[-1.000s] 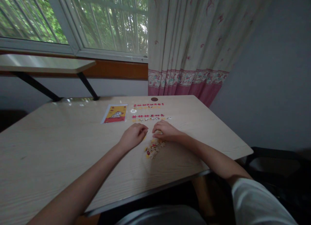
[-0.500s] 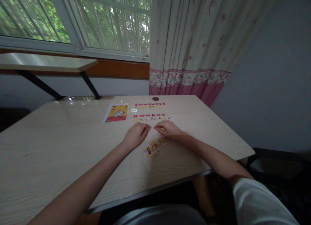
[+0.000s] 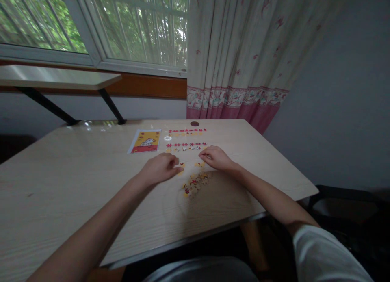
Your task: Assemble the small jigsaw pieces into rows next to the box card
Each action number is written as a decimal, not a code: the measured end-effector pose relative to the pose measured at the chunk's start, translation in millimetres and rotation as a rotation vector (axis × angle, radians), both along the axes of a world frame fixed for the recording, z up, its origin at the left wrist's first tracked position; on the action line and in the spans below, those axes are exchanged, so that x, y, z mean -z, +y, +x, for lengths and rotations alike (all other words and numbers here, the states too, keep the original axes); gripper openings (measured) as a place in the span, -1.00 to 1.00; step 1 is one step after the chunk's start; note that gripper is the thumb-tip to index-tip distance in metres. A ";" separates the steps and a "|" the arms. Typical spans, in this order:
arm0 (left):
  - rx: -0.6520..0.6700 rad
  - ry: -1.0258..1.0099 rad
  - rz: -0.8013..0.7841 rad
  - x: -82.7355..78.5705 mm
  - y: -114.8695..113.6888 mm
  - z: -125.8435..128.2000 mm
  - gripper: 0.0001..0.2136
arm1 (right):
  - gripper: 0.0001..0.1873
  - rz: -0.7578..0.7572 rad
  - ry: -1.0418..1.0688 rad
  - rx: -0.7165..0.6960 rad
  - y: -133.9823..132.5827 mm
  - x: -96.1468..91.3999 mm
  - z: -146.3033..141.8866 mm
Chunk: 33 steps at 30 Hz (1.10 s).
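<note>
My left hand (image 3: 161, 167) is low over the table with thumb and forefinger apart. By its fingertips is a small yellow-and-red jigsaw piece (image 3: 182, 165); I cannot tell whether the thumb touches it. Fingers pinched together, my right hand (image 3: 215, 157) hovers just in front of the lower row of pieces; what it holds, if anything, is hidden. Yellow pieces (image 3: 200, 164) lie just below its fingers. Nearer to me is a loose pile of jigsaw pieces (image 3: 195, 183), several of them yellow, red or plain-backed.
Behind my hands, red pieces (image 3: 185, 145) and yellow and white ones line up in rows, with further rows (image 3: 187, 131) beyond. A printed picture sheet (image 3: 145, 141) lies left of them. The table (image 3: 76, 184) carries a raised shelf (image 3: 57, 77) at back left.
My hands have drawn apart: the left moved left and toward me, its fingers opening, and the right shifted slightly right. Yellow pieces now show between them.
</note>
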<state>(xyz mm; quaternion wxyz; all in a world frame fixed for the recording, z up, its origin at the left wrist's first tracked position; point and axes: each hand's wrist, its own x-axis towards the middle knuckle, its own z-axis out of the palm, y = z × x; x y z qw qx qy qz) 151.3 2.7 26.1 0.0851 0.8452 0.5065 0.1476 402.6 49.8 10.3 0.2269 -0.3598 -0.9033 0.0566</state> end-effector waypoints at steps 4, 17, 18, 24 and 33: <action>0.034 0.078 -0.017 -0.4 -3.9 3.3 -0.72 | -0.77 0.007 -0.012 0.003 0.0 0.8 0.0; 0.238 -0.060 -0.142 -3.3 -0.8 0.0 -0.93 | -0.78 0.036 -0.030 -0.153 -21.8 -7.4 -16.2; 0.247 -0.069 -0.158 -4.7 -2.1 1.2 -0.92 | -0.78 0.043 -0.026 -0.169 -24.4 -7.0 -18.1; 0.238 -0.361 -0.336 -5.9 -5.4 8.7 -0.93 | -0.78 0.123 0.034 -0.250 -32.9 -0.4 -23.7; 0.089 -0.860 -0.522 2.3 -1.8 21.7 -0.75 | -0.78 0.270 0.168 -0.122 -30.7 3.9 -26.9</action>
